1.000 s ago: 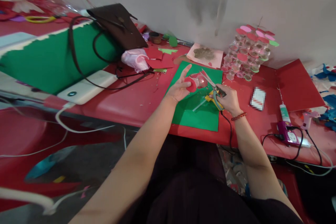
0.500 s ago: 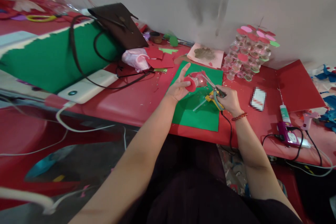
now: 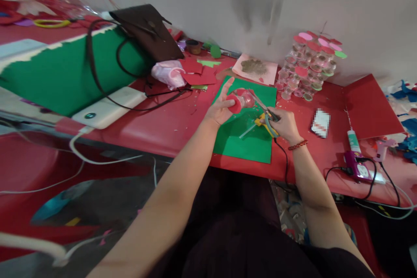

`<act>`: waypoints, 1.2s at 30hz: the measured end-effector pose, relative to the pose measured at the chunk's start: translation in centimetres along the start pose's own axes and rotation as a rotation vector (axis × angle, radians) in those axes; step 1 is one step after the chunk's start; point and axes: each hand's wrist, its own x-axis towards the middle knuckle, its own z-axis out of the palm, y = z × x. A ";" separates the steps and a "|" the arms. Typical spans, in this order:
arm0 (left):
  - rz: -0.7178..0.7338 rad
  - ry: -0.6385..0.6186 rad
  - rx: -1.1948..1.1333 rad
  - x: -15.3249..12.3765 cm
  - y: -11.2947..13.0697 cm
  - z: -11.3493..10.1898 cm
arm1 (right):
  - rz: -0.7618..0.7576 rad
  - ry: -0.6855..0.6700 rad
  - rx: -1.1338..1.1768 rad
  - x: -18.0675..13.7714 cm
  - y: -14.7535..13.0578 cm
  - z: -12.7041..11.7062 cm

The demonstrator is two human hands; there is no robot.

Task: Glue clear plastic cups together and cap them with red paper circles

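My left hand (image 3: pixel 220 106) grips a clear plastic cup piece (image 3: pixel 248 99) that has a red disc (image 3: pixel 235 103) on its near end; the index finger points up and away from it. My right hand (image 3: pixel 283 124) is closed round the handles of a pair of scissors (image 3: pixel 265 109), whose blades reach to the far end of the cup piece. Whether the blades cut or only touch there I cannot tell. Below them a yellow glue gun (image 3: pixel 262 122) with a clear glue stick lies on the green sheet (image 3: pixel 243 147), partly behind the scissors.
A stack of clear cups with coloured discs (image 3: pixel 306 69) stands behind to the right. A phone (image 3: pixel 320 122), a purple power strip (image 3: pixel 357 167) and a pink glue gun (image 3: pixel 382 147) lie rightward. Leftward are a white power bank (image 3: pixel 109 106) and a brown bag (image 3: pixel 148 30).
The cup piece has turned slightly in my left hand, and its far end sits a little differently against the scissor blades. Both arms stay nearly where they were.
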 end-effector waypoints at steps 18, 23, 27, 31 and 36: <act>-0.124 0.046 -0.050 -0.2 -0.3 0.3 | -0.025 0.088 0.084 -0.1 -0.3 0.1; -0.116 0.011 -0.060 -0.4 0.0 0.6 | -0.046 0.125 0.013 -0.1 0.3 0.3; -0.132 -0.025 -0.022 -0.5 0.0 0.8 | -0.053 0.124 -0.058 -0.1 0.3 0.3; -0.146 -0.076 -0.002 -0.8 -0.1 1.2 | -0.057 0.109 -0.032 -0.1 0.4 0.3; -0.161 -0.072 0.029 -0.8 0.1 1.5 | -0.055 0.112 0.005 0.0 0.5 0.3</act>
